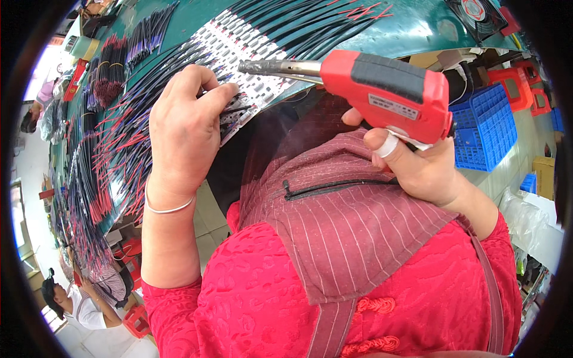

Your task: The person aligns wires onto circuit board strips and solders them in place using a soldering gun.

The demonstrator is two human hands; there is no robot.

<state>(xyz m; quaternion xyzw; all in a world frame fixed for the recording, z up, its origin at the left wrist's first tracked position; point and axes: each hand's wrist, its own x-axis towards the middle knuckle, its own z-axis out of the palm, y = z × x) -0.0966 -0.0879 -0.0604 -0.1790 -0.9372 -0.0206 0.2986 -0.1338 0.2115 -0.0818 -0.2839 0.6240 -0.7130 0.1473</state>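
Observation:
In my right hand is a red soldering gun with black grip panels. Its long metal barrel points left, and the dark tip lies over a white panel of small circuit boards. White tape wraps my right thumb. My left hand is at the panel's near left edge, thumb and forefinger pinched together around what looks like a thin dark wire; the fingers partly hide it. Rows of black wires with red ends fan out from the panel's far side, and more wires spread on its left.
The panel rests on a green table. Bundled wires lie at the far left, and a black fan stands at the far right. Blue crates and red stools are on the floor to the right. Another person sits at the lower left.

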